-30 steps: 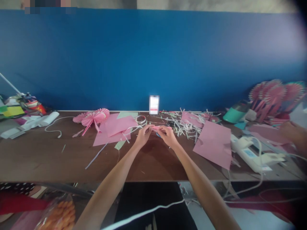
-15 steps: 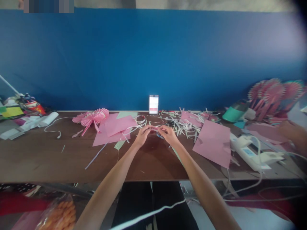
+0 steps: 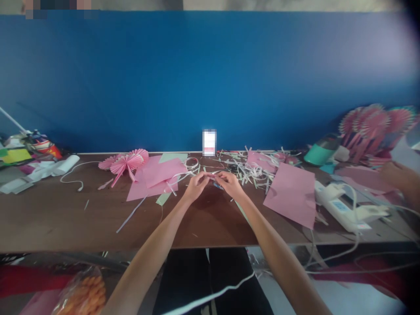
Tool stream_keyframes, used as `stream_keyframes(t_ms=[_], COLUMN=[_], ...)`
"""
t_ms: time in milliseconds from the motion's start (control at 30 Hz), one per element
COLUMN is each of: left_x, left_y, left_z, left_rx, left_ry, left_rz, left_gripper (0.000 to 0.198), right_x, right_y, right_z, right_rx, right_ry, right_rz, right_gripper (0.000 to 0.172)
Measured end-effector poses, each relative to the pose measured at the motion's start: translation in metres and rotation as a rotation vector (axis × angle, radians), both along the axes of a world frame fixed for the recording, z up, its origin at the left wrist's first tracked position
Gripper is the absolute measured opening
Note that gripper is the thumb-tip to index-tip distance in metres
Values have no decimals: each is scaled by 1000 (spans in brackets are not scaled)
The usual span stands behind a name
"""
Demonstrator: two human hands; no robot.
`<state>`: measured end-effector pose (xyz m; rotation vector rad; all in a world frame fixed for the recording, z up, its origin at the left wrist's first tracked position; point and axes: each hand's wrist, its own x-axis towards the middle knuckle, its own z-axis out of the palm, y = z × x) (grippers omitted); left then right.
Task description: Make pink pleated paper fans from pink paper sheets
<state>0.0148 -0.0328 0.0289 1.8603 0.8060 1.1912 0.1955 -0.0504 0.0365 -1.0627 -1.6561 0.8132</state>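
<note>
Landmark: lit screen [image 3: 209, 143], upright at the foot of the blue partition [image 3: 210, 74].

Tabletop [image 3: 215, 223]: brown; back edge behind the screen, along the partition; front edge well forward of it. Open room: a bare patch between the forearms, directly forward of the screen; a wider stretch forward-left of it.

Narrow pink paper piece [image 3: 212, 176]: just forward of the screen; long axis crosswise, ends pointing left and right; finer detail hidden by fingers.

Left hand [image 3: 197, 186] and right hand [image 3: 230, 183]: forward of the screen, one to each side; the grip of each is pinched on the pink piece.

Paper stock: pink sheets [image 3: 157, 173] and pleated fans [image 3: 129, 162], left of the screen; pale paper strips [image 3: 254, 173], near right; large pink sheet [image 3: 292, 194], forward-right.

Containers: clear plastic bag [image 3: 85, 284], holding orange pieces [image 3: 90, 293], far forward-left of the screen, below tabletop level.
</note>
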Motion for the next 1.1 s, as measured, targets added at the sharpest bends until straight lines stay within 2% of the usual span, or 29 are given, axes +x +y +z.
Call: stream_keyframes(t_ms=[200,367,433,567,733,900,933,1000,1100], left_x=[3,-3,-8,-15,-15,-27,-30,-31,-25], left_y=[1,8,13,21,24,29,31,34,36], left_z=[-4,-9,-12,-18,-21,-17,-17,-18,-23], left_rx=[41,154,155,115,131,125,113,89,-25], left_ry=[-3,4,12,21,48,8,-11,-39,-79], left_rz=[61,300,355,401,401,544,547,473,318], left_gripper=[35,35,37,37,35,37,37,36,39], right_x=[-1,1,4,10,16,30,31,31,24], right_y=[3,4,3,3,6,8,7,4,-3], right_z=[-3,0,2,1,-5,-4,-2,2,8], right_rx=[2,-6,6,26,100,148,155,145,69], right_ry=[9,-3,-3,-60,-171,-197,-167,-99,11], right_rz=[-5,30,21,-44,-196,-364,-381,-348,-192], right_gripper=[34,33,31,26,20,23,25,29,33])
